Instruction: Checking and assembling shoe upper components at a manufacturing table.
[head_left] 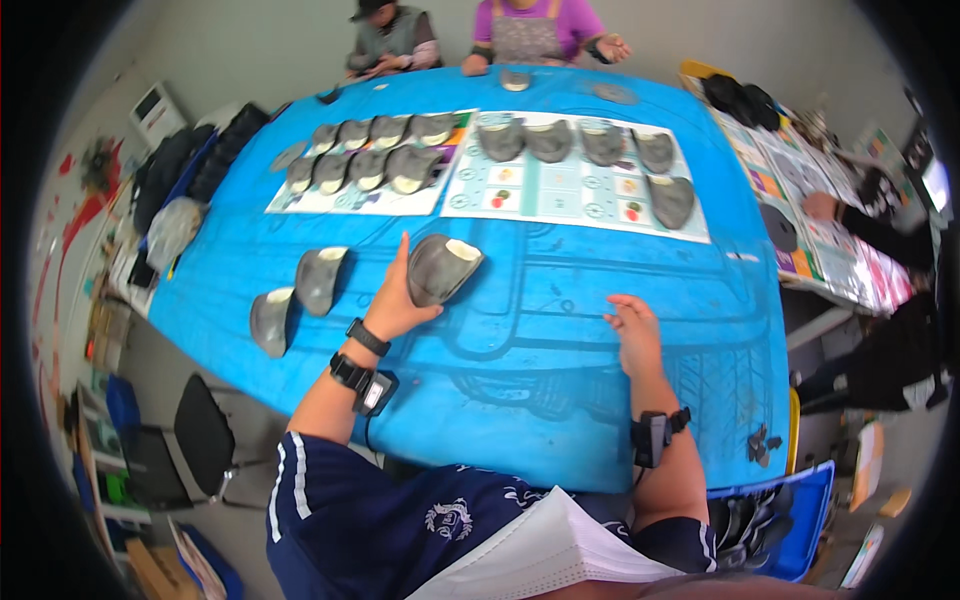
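White face mask (pixel 545 560) is closest, in front of a dark blue shirt (pixel 380 525) with a round badge (pixel 448 520) whose letters are too tiny to read. The left hand (pixel 393 306) grips a gray cup-shaped piece (pixel 432 276) over the blue table (pixel 580 405). Two more gray pieces (pixel 319 281) sit to its left. The right hand (pixel 635 335) is empty, fingers bent a little. Farther up, printed sheets (pixel 560 206) show small colored pictures under rows of gray pieces (pixel 549 143).

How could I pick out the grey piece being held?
Find the big blue table. On the wearer's side of the printed sheets, the left hand holds a rounded grey piece. Unlike the two similar pieces to its left, this one is gripped.
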